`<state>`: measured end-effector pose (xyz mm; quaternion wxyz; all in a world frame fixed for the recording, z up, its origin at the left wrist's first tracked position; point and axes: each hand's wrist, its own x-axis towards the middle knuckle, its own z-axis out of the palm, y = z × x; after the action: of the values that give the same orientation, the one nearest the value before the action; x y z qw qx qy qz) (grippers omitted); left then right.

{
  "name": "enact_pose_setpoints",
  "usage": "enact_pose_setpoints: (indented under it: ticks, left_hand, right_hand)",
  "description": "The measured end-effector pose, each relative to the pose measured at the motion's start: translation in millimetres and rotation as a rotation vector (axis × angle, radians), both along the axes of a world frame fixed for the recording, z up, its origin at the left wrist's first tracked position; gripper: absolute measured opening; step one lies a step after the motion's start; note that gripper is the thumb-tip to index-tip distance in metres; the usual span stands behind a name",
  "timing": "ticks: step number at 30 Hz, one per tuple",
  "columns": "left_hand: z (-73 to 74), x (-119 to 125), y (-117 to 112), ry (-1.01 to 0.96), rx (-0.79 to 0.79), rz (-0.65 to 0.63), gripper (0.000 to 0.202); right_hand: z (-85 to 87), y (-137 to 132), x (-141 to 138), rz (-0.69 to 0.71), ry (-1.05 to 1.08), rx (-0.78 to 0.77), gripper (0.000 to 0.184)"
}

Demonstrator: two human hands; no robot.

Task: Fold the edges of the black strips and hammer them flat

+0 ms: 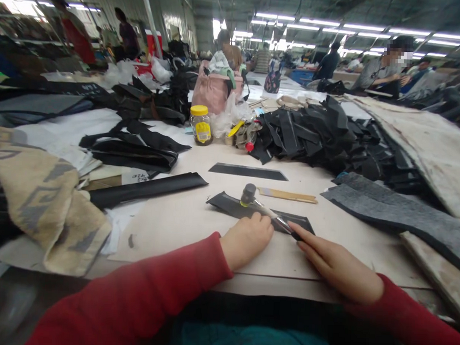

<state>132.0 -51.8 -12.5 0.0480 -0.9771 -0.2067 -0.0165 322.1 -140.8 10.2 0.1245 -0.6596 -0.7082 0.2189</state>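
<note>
My left hand (pixel 248 241) is closed at the near edge of a folded black strip (pixel 229 205), its fingertips hidden beneath the curled knuckles. Across this strip slants a mallet (pixel 266 210) with a dark head and a metal handle. The dark end of that handle lies between the fingers of my right hand (pixel 336 264), which are fairly straight and close together. Just beyond the mallet is a flat wooden stick (pixel 287 195). Another black strip (pixel 248 171) lies flat farther back on the pale board (pixel 167 241).
A heap of black pieces (pixel 299 137) rises at the back right. Grey felt-like pieces (pixel 394 211) lie right. A yellow-lidded jar (pixel 200 126) and pink bag (pixel 213 91) stand behind. Left are a patterned cloth (pixel 44 196) and a black roll (pixel 150 189). Other people work farther off.
</note>
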Motion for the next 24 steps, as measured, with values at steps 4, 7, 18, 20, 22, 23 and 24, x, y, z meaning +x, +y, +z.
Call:
enact_pose_setpoints:
  ticks: [4, 7, 18, 20, 22, 23, 24]
  left_hand:
    - [-0.5, 0, 1, -0.009, -0.007, 0.004, 0.015]
    - [-0.9, 0, 2, -0.016, -0.011, -0.005, 0.014]
    - [4.7, -5, 12, -0.029, -0.041, -0.026, 0.009]
    - [5.1, -4, 13, -0.016, -0.041, -0.026, 0.009]
    - [5.3, -4, 13, -0.003, -0.035, -0.029, 0.009]
    - [5.4, -3, 13, 0.001, -0.031, -0.031, 0.009]
    - [5.4, -3, 14, 0.001, -0.027, -0.033, 0.009]
  right_hand:
    - [12.3, 9, -4, -0.02, 0.071, 0.105, 0.05]
    - [10.9, 12, -9, -0.022, 0.052, 0.15, 0.05]
    - [-5.9, 13, 51, -0.215, -0.128, 0.182, 0.049]
    - [-14.5, 16, 75, -0.287, -0.251, 0.227, 0.049]
    - [-26.9, 21, 96, -0.332, -0.363, 0.25, 0.048]
    - [-33.1, 23, 104, -0.332, -0.404, 0.264, 0.048]
    - [-38.5, 24, 109, -0.315, -0.432, 0.283, 0.048]
